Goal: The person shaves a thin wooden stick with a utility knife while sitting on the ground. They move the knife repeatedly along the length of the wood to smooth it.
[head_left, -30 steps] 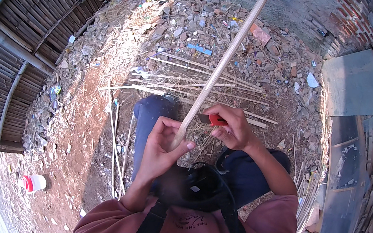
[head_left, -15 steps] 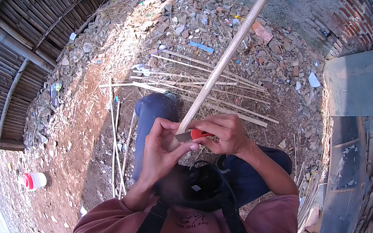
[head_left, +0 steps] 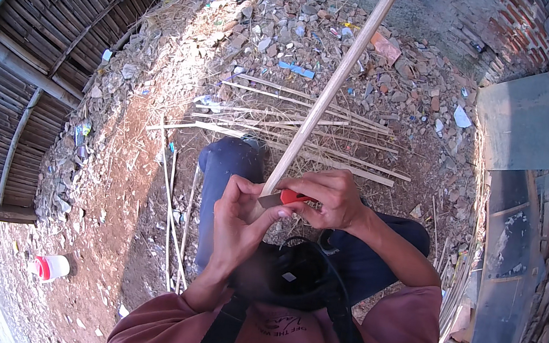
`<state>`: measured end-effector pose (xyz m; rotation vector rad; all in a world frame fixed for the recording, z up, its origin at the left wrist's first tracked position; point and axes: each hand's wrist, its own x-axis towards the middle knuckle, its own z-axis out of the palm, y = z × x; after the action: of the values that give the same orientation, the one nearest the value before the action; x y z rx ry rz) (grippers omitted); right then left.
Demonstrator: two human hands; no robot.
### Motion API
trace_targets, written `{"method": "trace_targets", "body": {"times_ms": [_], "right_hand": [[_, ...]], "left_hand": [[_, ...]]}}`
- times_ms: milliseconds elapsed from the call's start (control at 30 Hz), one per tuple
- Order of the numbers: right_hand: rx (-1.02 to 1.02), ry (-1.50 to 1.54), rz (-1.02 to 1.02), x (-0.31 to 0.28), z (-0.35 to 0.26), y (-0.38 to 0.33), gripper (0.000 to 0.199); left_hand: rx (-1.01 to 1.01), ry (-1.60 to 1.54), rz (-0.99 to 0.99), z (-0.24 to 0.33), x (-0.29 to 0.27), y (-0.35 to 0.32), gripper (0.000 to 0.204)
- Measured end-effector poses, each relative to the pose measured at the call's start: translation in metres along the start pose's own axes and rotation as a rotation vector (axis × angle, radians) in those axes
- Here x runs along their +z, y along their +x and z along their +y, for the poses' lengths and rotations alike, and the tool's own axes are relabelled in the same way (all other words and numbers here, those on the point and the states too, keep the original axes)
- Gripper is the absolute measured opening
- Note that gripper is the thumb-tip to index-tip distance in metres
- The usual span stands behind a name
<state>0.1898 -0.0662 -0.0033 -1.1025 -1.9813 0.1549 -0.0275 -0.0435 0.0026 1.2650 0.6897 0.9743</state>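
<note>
My left hand (head_left: 236, 221) is closed round the near end of a long pale wooden stick (head_left: 333, 89), which slants away from me toward the upper right. In my right hand (head_left: 336, 198) is a red-handled knife (head_left: 295, 196), with fingers wrapped round its handle. Its broad grey blade lies against the stick's near end, and my left thumb is beside the blade. The fingers of both hands nearly meet there. Part of the knife handle is hidden by my right fingers.
Several thin wooden strips (head_left: 306, 149) lie across the ground beyond my knees. More long strips (head_left: 168, 209) lie at my left. Rubble and litter (head_left: 266, 35) cover the ground ahead. A red and white container (head_left: 52, 268) stands at left; a bamboo wall (head_left: 26, 77) rises behind it.
</note>
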Motion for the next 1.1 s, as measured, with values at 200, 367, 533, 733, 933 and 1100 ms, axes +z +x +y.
{"method": "trace_targets", "body": {"times_ms": [200, 367, 533, 733, 933, 1100], "right_hand": [[0.025, -0.026, 0.042, 0.004, -0.004, 0.0, 0.032], [0.104, -0.073, 0.111, 0.012, -0.01, -0.002, 0.033], [0.023, -0.027, 0.013, 0.006, -0.002, -0.002, 0.033], [0.013, -0.053, 0.001, 0.003, -0.003, 0.001, 0.032], [0.027, -0.115, -0.004, 0.001, -0.007, 0.001, 0.031], [0.014, -0.119, 0.05, 0.003, -0.008, 0.001, 0.033]], "left_hand": [[0.01, -0.039, 0.061, -0.002, 0.003, 0.0, 0.042], [0.071, 0.06, 0.08, -0.003, 0.0, 0.003, 0.04], [0.023, -0.105, 0.038, -0.001, 0.001, 0.003, 0.047], [0.046, 0.042, 0.032, 0.0, -0.003, 0.001, 0.048], [0.078, 0.078, 0.068, -0.009, -0.005, 0.0, 0.048], [0.024, 0.013, 0.096, -0.005, 0.001, 0.0, 0.044]]}}
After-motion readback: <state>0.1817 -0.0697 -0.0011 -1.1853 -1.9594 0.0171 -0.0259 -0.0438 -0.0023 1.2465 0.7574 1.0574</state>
